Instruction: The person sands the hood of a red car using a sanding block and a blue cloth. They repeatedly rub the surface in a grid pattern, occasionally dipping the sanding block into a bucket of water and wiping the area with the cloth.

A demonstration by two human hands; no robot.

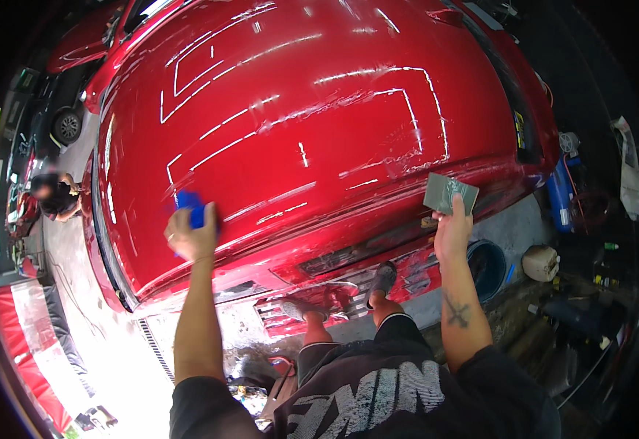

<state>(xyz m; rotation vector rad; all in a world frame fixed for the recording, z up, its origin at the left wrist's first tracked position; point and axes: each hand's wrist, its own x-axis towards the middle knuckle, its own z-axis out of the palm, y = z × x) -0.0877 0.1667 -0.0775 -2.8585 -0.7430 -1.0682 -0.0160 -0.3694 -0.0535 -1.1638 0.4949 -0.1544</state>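
Below me spreads a glossy red car roof [261, 175], wet-looking, with bright light lines reflected across it. My left hand [190, 235] is closed around a blue sponge-like block [195, 212] at the roof's near left part, and the block appears to rest on the paint. To the right, my right hand [452, 233] pinches a flat grey-green square sheet [444, 192], possibly sandpaper, with the thumb on top. That sheet is over the roof's near right edge; whether it touches the car cannot be told.
My feet stand on a red slatted platform [334, 300] beside the car. A dark bucket [486, 271], a whitish jug [540, 263] and a blue cylinder [559, 194] are at the right. Far left, another person [59, 196] is near a dark car with a visible wheel [67, 126].
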